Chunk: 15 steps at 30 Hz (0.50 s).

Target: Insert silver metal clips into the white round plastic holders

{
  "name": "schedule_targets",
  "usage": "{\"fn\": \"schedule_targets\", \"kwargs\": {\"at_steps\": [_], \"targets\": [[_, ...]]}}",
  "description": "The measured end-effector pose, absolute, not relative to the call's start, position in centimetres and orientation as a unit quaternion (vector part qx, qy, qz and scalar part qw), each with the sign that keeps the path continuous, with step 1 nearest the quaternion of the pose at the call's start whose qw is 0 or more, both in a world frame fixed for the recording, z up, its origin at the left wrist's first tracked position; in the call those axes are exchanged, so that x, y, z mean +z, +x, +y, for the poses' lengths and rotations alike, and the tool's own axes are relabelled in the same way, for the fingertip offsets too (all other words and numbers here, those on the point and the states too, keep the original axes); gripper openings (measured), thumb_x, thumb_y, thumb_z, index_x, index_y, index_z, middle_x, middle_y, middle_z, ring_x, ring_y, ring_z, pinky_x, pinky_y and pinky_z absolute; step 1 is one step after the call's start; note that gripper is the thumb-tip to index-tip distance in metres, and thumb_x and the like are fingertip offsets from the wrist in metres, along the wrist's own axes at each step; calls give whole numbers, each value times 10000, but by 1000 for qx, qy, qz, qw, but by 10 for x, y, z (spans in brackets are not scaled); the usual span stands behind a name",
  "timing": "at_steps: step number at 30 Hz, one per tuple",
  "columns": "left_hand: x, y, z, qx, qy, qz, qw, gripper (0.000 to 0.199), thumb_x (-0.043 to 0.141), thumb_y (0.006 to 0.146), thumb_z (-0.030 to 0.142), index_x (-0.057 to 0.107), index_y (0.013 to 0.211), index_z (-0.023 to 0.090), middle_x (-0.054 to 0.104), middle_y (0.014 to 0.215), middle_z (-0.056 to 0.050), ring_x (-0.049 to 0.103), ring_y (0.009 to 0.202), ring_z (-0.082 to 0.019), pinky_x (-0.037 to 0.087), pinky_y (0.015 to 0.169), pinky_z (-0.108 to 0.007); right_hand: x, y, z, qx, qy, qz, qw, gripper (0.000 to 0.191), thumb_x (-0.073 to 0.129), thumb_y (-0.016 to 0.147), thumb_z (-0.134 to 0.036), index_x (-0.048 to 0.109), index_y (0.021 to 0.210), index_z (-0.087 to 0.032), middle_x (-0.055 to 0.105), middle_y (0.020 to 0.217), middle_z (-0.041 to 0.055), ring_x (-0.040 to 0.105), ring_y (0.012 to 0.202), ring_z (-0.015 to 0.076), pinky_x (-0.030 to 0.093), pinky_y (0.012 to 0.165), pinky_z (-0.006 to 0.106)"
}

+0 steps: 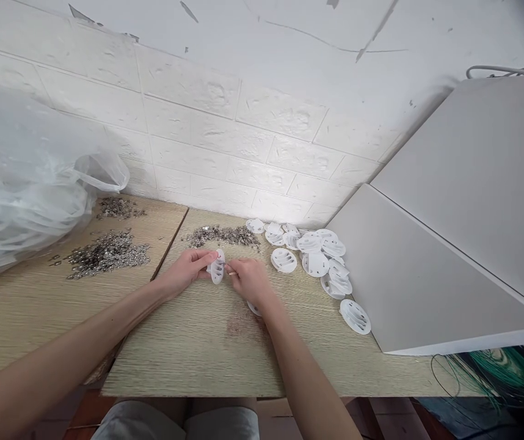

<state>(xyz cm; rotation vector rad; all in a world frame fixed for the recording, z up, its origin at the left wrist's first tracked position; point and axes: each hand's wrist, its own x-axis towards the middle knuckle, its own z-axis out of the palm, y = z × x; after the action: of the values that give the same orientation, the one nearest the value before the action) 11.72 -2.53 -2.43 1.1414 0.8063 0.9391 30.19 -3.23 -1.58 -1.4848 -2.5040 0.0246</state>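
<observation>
The left hand is pinching a white slotted disc by its edge over the worktop; the right hand is pinching a thin item too small to identify. Uneven pressure could be twisting the disc loose.

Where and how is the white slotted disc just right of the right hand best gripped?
I'd pinch the white disc by its rim at the near left edge, coming from the side of the right hand. It seems to lie flat, slots facing up, and bare tabletop borders that edge, while other discs crowd its far and right sides.
</observation>
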Motion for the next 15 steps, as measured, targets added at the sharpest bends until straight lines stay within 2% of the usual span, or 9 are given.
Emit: {"fn": "schedule_targets", "kwargs": {"at_steps": [8, 15], "targets": [[-21, 121, -25, 441, 473, 346, 680, 384, 678, 792, 475, 741, 891, 110, 725, 951, -138, 658, 902, -235, 530, 866, -392, -11, 307, -32, 25, -521, -842, 139, 295, 423, 948, -266, 642, 771, -178, 639, 684, 32, 482, 576, 130, 202, 536, 265], [-22, 122, -24, 444, 473, 341, 680, 367, 702, 773, 457, 739, 905, 116, 726, 926, -129, 658, 888, -234, 535, 826, -370, -9, 308, -33, 35, -520, -840, 150, 308, 441, 945, -267, 627, 719, -175, 618, 646, 23, 470, 570, 123, 197, 533, 262]]}}
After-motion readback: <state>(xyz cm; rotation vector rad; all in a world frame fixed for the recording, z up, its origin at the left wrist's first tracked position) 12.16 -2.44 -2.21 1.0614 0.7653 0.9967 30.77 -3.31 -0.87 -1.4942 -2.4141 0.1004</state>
